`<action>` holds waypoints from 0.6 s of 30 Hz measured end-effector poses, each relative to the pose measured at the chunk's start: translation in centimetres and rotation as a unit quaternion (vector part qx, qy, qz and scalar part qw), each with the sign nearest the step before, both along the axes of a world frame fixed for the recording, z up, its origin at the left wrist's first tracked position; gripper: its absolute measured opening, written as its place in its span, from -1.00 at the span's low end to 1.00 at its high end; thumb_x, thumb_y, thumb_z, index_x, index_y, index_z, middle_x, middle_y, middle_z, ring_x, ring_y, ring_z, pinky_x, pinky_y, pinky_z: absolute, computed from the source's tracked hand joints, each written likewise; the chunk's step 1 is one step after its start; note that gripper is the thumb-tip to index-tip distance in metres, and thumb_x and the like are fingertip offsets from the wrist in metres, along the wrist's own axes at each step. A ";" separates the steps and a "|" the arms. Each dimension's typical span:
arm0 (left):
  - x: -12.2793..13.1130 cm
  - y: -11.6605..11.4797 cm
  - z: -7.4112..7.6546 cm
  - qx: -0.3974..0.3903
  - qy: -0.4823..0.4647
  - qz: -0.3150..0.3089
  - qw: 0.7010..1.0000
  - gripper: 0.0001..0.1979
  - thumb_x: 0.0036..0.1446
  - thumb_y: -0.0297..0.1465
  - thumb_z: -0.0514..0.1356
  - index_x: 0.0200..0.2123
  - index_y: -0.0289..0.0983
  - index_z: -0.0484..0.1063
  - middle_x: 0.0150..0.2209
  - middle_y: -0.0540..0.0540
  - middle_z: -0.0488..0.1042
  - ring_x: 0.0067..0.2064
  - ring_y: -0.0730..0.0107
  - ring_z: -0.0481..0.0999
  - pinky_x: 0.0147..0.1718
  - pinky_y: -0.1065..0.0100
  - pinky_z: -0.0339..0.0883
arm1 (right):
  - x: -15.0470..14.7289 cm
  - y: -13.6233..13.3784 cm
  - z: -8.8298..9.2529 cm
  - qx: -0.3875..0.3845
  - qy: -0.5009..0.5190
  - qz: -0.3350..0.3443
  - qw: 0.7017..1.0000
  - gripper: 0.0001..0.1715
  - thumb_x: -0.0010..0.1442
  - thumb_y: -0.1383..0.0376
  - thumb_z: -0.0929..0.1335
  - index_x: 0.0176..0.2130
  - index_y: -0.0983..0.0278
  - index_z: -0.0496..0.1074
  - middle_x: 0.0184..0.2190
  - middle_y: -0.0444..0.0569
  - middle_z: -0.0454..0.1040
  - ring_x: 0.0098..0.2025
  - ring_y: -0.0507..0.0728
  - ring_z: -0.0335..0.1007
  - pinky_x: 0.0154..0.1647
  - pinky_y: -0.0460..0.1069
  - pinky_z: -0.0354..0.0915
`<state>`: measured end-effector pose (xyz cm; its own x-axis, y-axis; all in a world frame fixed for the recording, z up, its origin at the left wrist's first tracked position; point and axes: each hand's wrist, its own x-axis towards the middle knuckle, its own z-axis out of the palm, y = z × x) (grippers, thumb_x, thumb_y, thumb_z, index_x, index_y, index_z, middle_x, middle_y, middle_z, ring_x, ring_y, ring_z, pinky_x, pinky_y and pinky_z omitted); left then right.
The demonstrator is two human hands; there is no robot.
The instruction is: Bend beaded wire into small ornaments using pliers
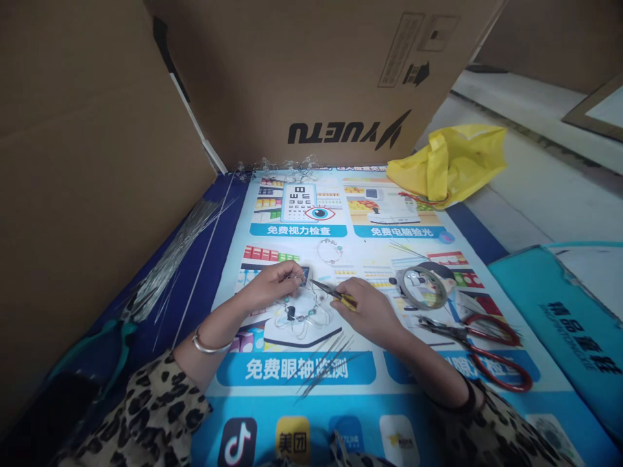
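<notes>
My left hand is closed in a pinch on a thin wire, only faintly visible at the fingertips. Needle-nose pliers with yellow-and-black handles are gripped in my right hand, their tips pointing left towards my left fingertips. Just below both hands lies a looped wire piece strung with small beads, some greenish. Whether the pinched wire joins it I cannot tell. A second beaded wire ring rests on the printed sheet beyond my hands.
Right of my right arm are a tape roll and red-handled scissors. Cut wires lie in front, a wire bundle and teal-handled pliers left. Cardboard stands behind, near a yellow bag.
</notes>
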<state>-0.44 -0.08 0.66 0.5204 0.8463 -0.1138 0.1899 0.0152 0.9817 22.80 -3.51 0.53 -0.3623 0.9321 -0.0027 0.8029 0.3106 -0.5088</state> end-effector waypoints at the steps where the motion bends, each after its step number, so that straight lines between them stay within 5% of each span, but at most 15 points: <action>1: 0.0 0.0 0.0 0.000 -0.001 0.003 1.000 -0.90 0.10 -0.37 0.07 -0.35 -0.29 0.28 -0.51 0.05 0.29 -0.47 0.52 0.29 -0.44 0.44 0.15 | 0.0 0.0 0.0 0.001 0.000 0.001 1.000 -0.79 0.13 0.15 0.26 -0.29 0.23 0.31 -0.27 -0.04 0.39 -0.19 0.12 0.27 -0.22 -0.02 0.16; 18: 0.3 -0.1 0.1 -0.006 -0.003 0.002 1.000 -0.91 0.09 -0.38 0.09 -0.37 -0.30 0.27 -0.50 0.05 0.26 -0.47 0.53 0.28 -0.45 0.44 0.14 | -0.1 0.0 -0.2 0.009 0.005 -0.002 1.000 -0.78 0.13 0.15 0.26 -0.27 0.23 0.31 -0.29 -0.04 0.39 -0.20 0.12 0.27 -0.22 -0.02 0.17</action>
<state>-0.14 -0.15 0.78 0.5173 0.8471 -0.1218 0.1846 0.0285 0.9824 22.67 -3.50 0.34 -0.3592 0.9331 0.0167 0.7991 0.3168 -0.5110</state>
